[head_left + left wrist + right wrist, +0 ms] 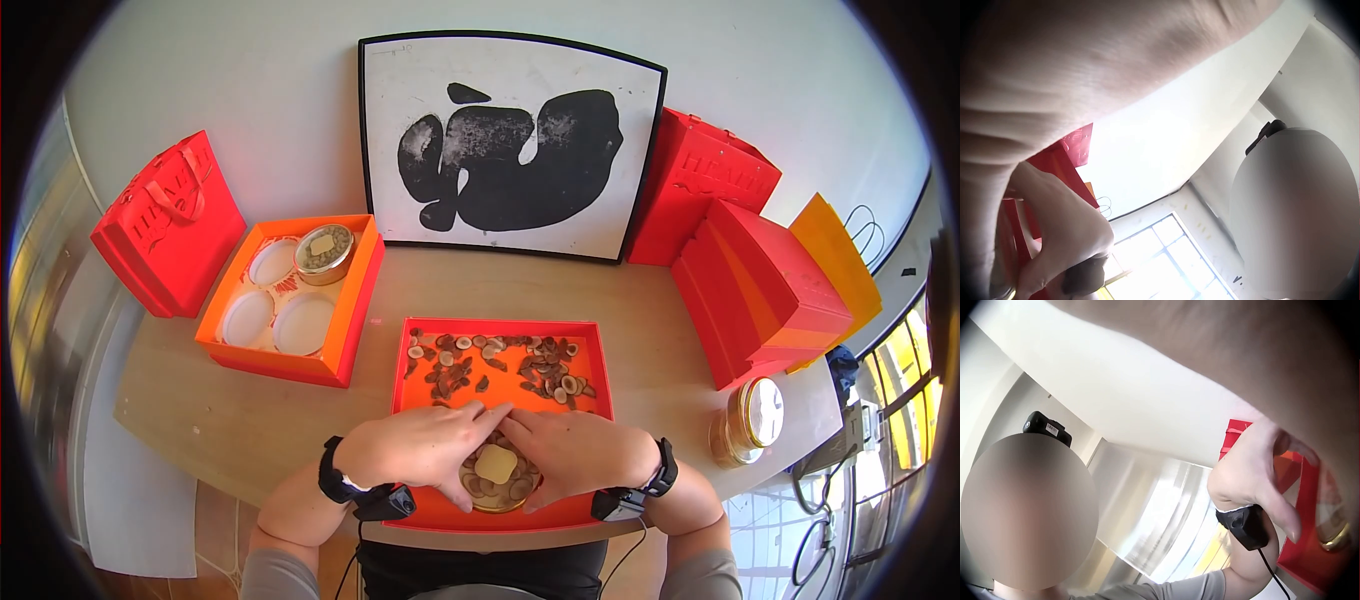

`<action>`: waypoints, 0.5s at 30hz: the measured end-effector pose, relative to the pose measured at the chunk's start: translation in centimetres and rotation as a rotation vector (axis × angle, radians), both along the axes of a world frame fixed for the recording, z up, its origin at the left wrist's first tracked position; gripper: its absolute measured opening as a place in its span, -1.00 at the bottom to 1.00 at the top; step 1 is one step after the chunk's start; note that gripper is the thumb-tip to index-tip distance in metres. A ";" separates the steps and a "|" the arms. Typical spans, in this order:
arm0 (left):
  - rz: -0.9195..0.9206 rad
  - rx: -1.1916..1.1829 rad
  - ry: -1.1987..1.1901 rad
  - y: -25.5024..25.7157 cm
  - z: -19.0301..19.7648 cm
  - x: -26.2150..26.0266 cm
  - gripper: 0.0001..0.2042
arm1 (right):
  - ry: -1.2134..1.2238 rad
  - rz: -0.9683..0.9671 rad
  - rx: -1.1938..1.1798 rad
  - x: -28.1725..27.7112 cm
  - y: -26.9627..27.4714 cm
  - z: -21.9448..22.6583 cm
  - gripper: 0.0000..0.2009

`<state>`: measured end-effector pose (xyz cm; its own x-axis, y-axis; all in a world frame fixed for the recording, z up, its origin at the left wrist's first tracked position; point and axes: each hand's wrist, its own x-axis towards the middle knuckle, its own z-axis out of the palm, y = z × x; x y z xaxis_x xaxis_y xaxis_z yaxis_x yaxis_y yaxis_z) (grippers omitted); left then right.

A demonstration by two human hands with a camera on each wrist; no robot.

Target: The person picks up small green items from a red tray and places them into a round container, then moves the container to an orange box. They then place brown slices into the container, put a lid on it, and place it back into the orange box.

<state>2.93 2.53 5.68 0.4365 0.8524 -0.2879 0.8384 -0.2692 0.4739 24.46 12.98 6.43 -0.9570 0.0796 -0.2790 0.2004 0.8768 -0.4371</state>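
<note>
1. Left hand (425,447): partly curled, cupped round the left side of the round jar (492,488), thumb toward its near side.
2. Right hand (580,455): same on the right side, thumb also near side. Fingertips of both hands met at the far side. Exact contact under the palms: couldn't tell.
3. Jar sat between the palms over the near half of the tray (598,365), pale square label (495,464) facing up, slices visible inside. Whether it touched the tray floor: couldn't tell. Right wrist view showed its gold band (1336,540).
4. Brown slices (452,376) and pale rounds lay loose across the tray's far half.
5. Left of tray on the table (640,340): orange-red box (362,305) with four round wells, labelled jar (324,255) in the far-right one. Red bag (170,225) just behind.
6. Right: gold-trimmed jar (745,425) near the table edge, red carton (765,290) behind it, second red bag (700,170) farther back.
7. Far side: black-framed picture (515,165) stood against the wall.
</note>
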 end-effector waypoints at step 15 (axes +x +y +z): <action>-0.001 0.184 0.106 -1.1 -0.3 1.3 0.15 | -0.127 -0.037 -0.044 -0.2 0.8 1.0 -0.08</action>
<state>4.22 1.40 5.36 0.4131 0.8943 -0.1719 0.8806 -0.3441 0.3258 24.24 13.74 7.43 -0.9104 0.0988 -0.4017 0.2881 0.8483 -0.4442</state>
